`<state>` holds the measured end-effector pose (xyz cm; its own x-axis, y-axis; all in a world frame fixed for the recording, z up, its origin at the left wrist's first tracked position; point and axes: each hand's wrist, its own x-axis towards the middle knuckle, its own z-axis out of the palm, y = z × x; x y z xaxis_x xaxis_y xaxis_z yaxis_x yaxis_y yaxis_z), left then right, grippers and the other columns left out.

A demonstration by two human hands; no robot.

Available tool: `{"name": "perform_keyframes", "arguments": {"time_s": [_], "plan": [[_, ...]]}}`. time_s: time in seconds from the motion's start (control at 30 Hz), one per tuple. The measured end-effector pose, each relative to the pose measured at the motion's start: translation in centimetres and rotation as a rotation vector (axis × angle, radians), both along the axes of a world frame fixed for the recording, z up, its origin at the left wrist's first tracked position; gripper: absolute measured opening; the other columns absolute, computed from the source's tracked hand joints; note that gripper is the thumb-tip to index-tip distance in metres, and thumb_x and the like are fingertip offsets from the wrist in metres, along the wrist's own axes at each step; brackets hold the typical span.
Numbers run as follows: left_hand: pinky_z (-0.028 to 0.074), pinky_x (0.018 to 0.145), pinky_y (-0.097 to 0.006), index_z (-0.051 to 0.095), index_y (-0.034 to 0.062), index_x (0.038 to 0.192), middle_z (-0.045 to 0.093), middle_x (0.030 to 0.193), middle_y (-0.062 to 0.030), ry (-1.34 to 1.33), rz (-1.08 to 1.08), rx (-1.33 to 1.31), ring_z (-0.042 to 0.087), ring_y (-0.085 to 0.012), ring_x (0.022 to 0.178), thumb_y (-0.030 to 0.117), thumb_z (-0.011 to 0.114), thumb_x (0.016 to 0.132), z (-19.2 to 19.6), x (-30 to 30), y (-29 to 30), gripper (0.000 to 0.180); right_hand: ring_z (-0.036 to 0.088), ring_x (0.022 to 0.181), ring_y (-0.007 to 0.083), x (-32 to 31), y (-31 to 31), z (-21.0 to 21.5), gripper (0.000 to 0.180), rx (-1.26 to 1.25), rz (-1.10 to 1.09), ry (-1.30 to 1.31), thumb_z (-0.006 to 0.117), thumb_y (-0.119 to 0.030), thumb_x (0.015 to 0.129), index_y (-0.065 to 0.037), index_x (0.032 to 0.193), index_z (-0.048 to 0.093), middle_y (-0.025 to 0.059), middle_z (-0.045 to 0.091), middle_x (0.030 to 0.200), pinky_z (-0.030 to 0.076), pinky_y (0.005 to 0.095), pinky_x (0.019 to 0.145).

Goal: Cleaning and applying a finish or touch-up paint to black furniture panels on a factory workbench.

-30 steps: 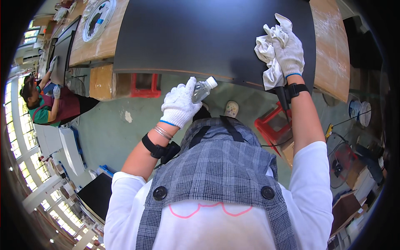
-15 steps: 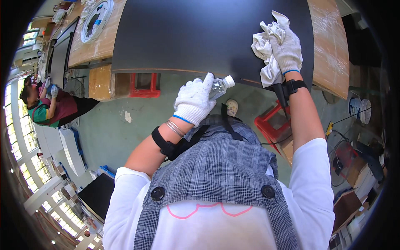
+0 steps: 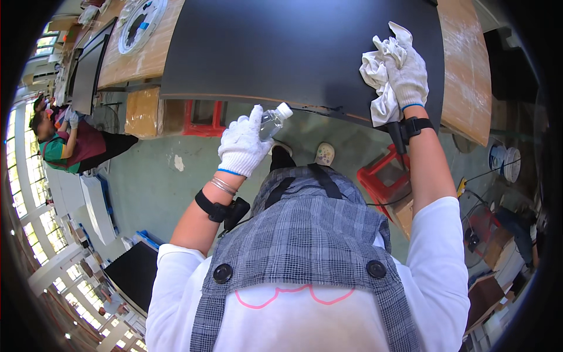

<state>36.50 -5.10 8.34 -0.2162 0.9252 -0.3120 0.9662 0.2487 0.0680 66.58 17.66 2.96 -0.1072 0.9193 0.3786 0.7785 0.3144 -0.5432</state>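
Observation:
My left hand (image 3: 243, 144), in a white knit glove, is closed around a clear plastic bottle (image 3: 271, 123) with a white cap. The bottle tilts up to the right, just off the near edge of a large dark panel (image 3: 270, 53). At the panel's right side my right hand (image 3: 406, 76), gloved too, grips a crumpled white cloth (image 3: 381, 76) against the surface. Part of the cloth hangs toward the near edge beside my wrist. Dark wet-looking marks (image 3: 319, 108) show along the panel's near edge, between the two hands.
Film-wrapped brown boards (image 3: 463, 70) lie under the panel. Red stools (image 3: 384, 176) stand below on the green floor, one near my right forearm. At the right are a white bucket (image 3: 512, 164) and a fan (image 3: 484, 226). A co-worker (image 3: 70, 141) in gloves stands far left.
My left hand has moved left with the bottle, away from the panel's edge. Dark marks now show along that edge. The right hand and cloth have shifted slightly right and nearer.

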Motion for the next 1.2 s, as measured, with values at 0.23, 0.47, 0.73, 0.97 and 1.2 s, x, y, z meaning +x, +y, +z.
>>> {"name": "perform_keyframes", "arguments": {"time_s": [0.23,0.47,0.73,0.97,1.2], "plan": [[0.052,0.083,-0.047,0.043,0.0132,0.138,0.062,0.109,-0.0165,-0.097,0.014,0.092,0.062,-0.0369,0.098,0.031,0.077,0.072,-0.6,0.0,-0.1,0.076,0.065,0.102,0.0287,1.1,0.1,-0.8,0.039,-0.137,0.128,0.212,0.073,-0.019,0.08,-0.007,0.116,0.064,0.0142,0.069,0.107,0.051,0.0382,0.09],[0.049,0.093,-0.045,0.043,0.0115,0.141,0.061,0.118,-0.0181,-0.306,0.176,0.112,0.059,-0.0369,0.109,0.033,0.08,0.071,-0.8,-1.6,-1.4,0.082,0.062,0.101,0.0295,-1.5,-11.2,3.8,0.051,0.041,0.629,-0.429,0.069,-0.018,0.074,-0.009,0.123,0.059,0.0115,0.062,0.115,0.05,0.0418,0.084],[0.046,0.101,-0.042,0.042,0.0087,0.143,0.056,0.131,-0.0169,-0.461,0.356,0.243,0.056,-0.0327,0.12,0.03,0.084,0.07,-0.7,-4.2,-3.1,0.086,0.055,0.102,0.0257,-18.0,-13.1,1.3,0.04,0.187,0.8,-0.738,0.06,-0.021,0.081,-0.01,0.12,0.055,0.0104,0.052,0.113,0.047,0.0453,0.079],[0.044,0.104,-0.039,0.042,0.0069,0.143,0.054,0.136,-0.0161,-0.49,0.477,0.375,0.055,-0.0308,0.123,0.028,0.084,0.071,-1.0,-6.1,-5.7,0.086,0.056,0.097,0.0329,-7.1,-11.9,1.2,0.051,0.063,0.842,-0.719,0.071,-0.026,0.065,-0.015,0.113,0.061,0.0107,0.054,0.106,0.043,0.048,0.077],[0.044,0.105,-0.039,0.041,0.0059,0.143,0.053,0.137,-0.0164,-0.555,0.52,0.408,0.054,-0.0309,0.125,0.03,0.084,0.071,-1.7,-6.3,-6.7,0.087,0.055,0.105,0.0341,-15.7,-13.3,1.7,0.058,0.048,0.767,-0.855,0.073,-0.027,0.067,-0.015,0.121,0.058,0.0126,0.053,0.116,0.043,0.048,0.083]]}}
